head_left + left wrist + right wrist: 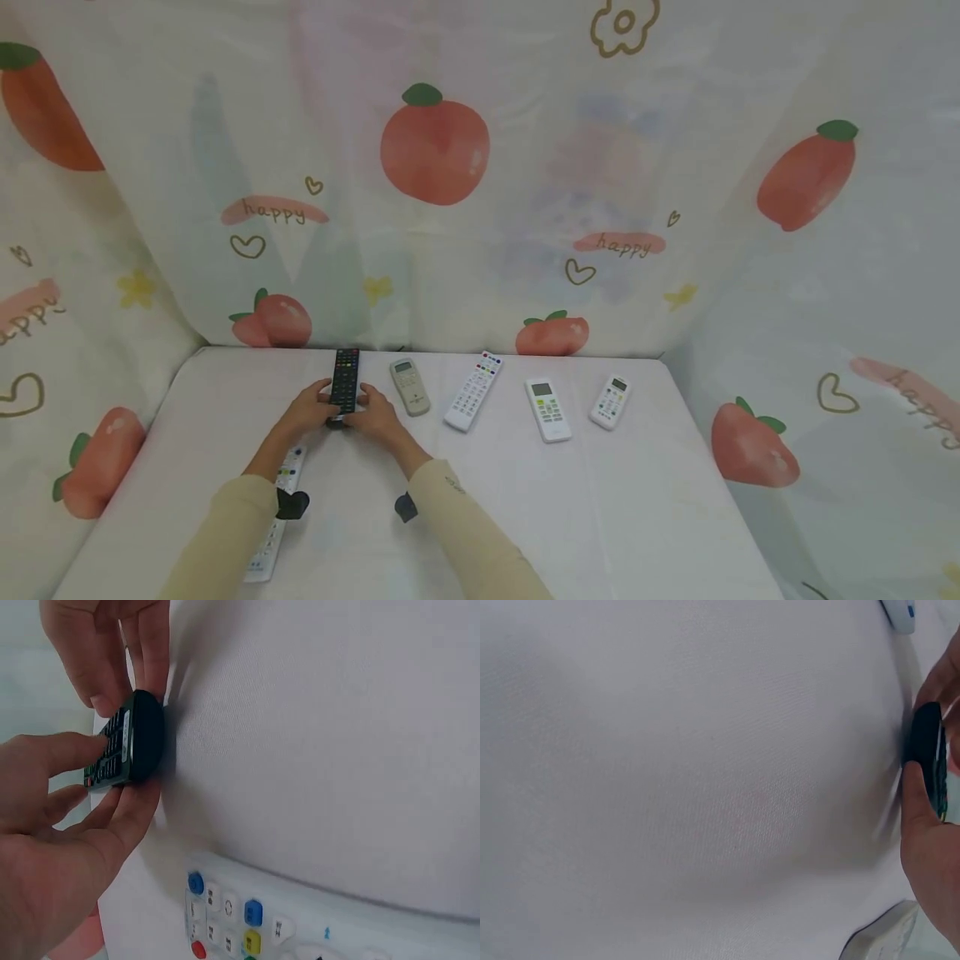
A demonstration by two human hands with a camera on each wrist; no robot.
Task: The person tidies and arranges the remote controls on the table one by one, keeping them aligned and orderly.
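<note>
In the head view, a black remote (346,379) is left of centre, below the middle of the frame, near the back edge of the white table (622,508). The left hand (306,410) is on its left side and the right hand (380,418) on its right, fingers bent in against it. A long white remote (262,557) lies partly under the left forearm, at lower left. To the right of the hands, from the centre towards the right, lie a beige remote (408,387), a white remote with coloured buttons (474,392), a white remote with a screen (548,410) and a small white remote (611,402). Fruit-printed cloth (517,283) hangs behind.

In the left wrist view, the black remote is at upper left, its end facing the camera. The left hand pinches it, thumb on the buttons and fingers bent below; the gap is only the remote's thickness. The right hand comes from the top, fingers bent against the other side. The long white remote crosses the lower right.

In the right wrist view, the black remote is at the right edge, the right thumb pressed along it; its other fingers are hidden. Part of the beige remote shows at lower right.
</note>
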